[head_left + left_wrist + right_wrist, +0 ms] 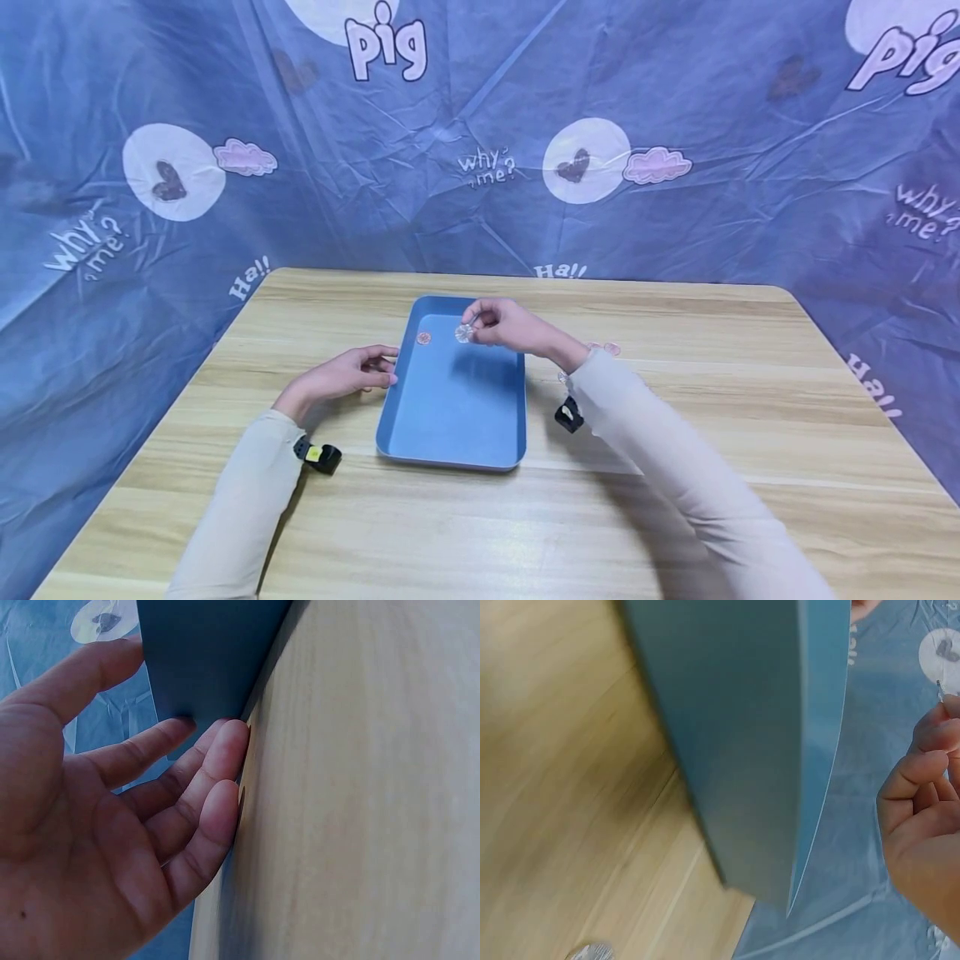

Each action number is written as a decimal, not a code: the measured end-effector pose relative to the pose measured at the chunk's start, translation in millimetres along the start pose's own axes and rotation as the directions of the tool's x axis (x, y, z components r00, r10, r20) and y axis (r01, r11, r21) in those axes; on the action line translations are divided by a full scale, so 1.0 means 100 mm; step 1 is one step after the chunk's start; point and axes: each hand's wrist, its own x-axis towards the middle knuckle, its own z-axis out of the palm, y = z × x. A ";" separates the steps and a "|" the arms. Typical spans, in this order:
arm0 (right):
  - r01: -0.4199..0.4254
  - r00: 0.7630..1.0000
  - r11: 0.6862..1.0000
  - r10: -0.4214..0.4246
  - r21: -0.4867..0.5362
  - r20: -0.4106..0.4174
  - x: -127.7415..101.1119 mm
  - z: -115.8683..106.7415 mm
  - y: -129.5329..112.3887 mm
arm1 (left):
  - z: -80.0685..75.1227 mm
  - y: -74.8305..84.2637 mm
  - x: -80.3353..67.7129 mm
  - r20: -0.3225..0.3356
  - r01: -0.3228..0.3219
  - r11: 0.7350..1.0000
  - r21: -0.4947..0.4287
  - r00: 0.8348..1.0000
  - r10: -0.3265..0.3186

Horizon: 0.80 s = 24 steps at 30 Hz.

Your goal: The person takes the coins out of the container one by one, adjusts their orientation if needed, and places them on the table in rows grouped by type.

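My right hand (512,325) is over the far part of a shallow blue tray (454,408). Between thumb and fingertips it pinches a clear, patterned round disc (463,333); only a thin bit of its edge (940,690) shows in the right wrist view. Inside the tray, near the left wall, lies a small pinkish round disc (423,338). At the tray's left side is my left hand (341,374), its loosely bent fingers (221,754) touching the outside of the wall in the left wrist view.
Right of the tray, partly behind my right forearm, pinkish discs (612,348) and a clear disc (562,377) lie on the wooden table (675,317). A blue printed cloth (480,225) hangs behind the table. Black wrist devices (318,456) sit at both cuffs.
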 end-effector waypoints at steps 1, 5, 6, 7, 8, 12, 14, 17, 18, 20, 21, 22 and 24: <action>-0.002 1.000 1.000 0.002 0.007 -0.003 -0.02 -0.03 0.02 | 0.00 0.00 0.00 0.001 0.000 1.000 0.000 1.000 0.000; -0.013 1.000 0.999 0.013 0.030 -0.012 -0.10 -0.13 0.11 | 0.00 0.00 0.00 0.002 0.000 1.000 0.004 1.000 0.000; -0.018 1.000 0.999 0.019 0.033 -0.014 -0.12 -0.16 0.13 | 0.00 -0.01 0.00 0.001 0.001 1.000 0.004 1.000 -0.001; -0.022 1.000 0.999 0.022 0.034 -0.015 -0.15 -0.19 0.15 | 0.00 -0.01 0.00 0.002 0.001 1.000 0.004 1.000 -0.001; -0.024 1.000 0.999 0.024 0.030 -0.017 -0.17 -0.22 0.17 | 0.01 -0.01 0.00 0.001 0.002 1.000 0.005 1.000 -0.002; -0.037 0.999 0.999 0.038 0.030 -0.027 -0.28 -0.35 0.22 | 0.01 -0.01 0.00 0.000 0.002 1.000 0.006 1.000 -0.002; -0.043 0.999 0.998 0.043 0.034 -0.026 -0.35 -0.43 0.26 | 0.01 0.00 0.00 0.001 -0.001 1.000 0.006 1.000 0.001; -0.055 0.998 0.997 0.056 0.044 -0.024 -0.45 -0.56 0.32 | 0.01 -0.01 -0.01 0.003 0.001 1.000 0.001 1.000 -0.001; -0.061 0.998 0.997 0.062 0.040 -0.028 -0.48 -0.60 0.34 | 0.01 -0.01 -0.01 0.004 0.001 1.000 0.001 1.000 -0.001; -0.078 0.996 0.996 0.079 0.033 -0.041 -0.54 -0.67 0.38 | 0.01 -0.01 0.00 0.002 0.000 1.000 0.005 1.000 0.000; -0.084 0.995 0.996 0.085 0.027 -0.050 -0.57 -0.71 0.40 | 0.01 -0.01 0.00 0.001 -0.002 1.000 0.007 1.000 0.002; -0.091 0.994 0.996 0.092 0.020 -0.059 -0.61 -0.75 0.42 | 0.01 -0.02 0.00 0.000 -0.003 1.000 0.009 1.000 0.003; -0.110 0.991 0.994 0.111 0.010 -0.078 -0.67 -0.81 0.46 | 0.01 -0.02 0.00 0.000 -0.005 1.000 0.011 1.000 0.005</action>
